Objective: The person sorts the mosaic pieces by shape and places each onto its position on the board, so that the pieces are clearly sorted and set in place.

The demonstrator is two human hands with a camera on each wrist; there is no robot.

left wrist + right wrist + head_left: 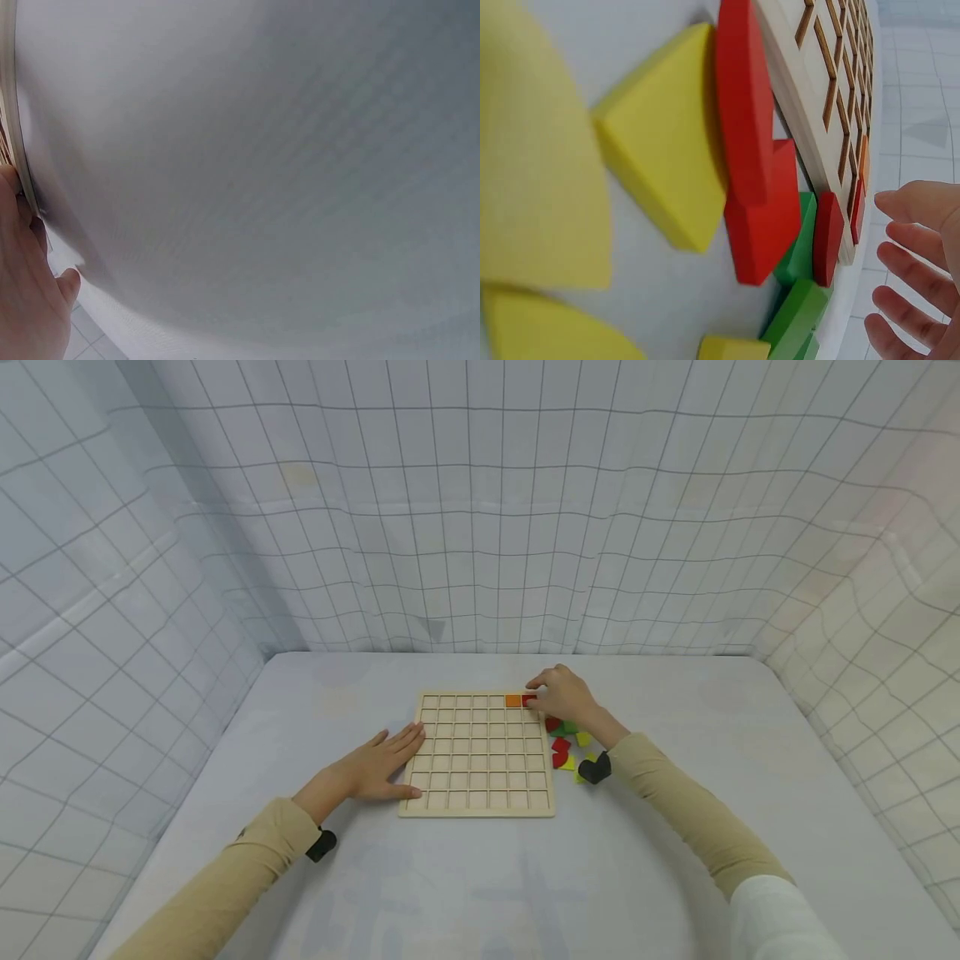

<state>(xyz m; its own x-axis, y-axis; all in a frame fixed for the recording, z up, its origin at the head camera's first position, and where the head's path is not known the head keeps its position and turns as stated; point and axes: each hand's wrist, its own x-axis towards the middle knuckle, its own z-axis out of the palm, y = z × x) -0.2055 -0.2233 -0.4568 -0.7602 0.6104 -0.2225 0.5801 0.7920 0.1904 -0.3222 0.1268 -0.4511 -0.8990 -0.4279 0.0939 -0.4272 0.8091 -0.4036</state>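
Observation:
A wooden grid board (480, 815) lies on the white table. My left hand (373, 768) rests at its left edge, fingers spread over the rim; in the left wrist view only part of that hand shows. An orange tile (513, 701) and a red tile (528, 700) sit side by side in the top row, toward the far right corner. Over that corner is my right hand (564, 697), its fingertips right by the red tile. In the right wrist view the fingers are loosely bent, with nothing between them, and the thumb is nearest the red tile.
Beside the board's right edge lies a loose pile of red pieces (561, 744), green pieces (570, 727) and yellow pieces (583, 739), partly under my right wrist. A large yellow piece (671, 135) leans near a red one close to the right wrist camera. Gridded white curtains (480, 527) surround the table.

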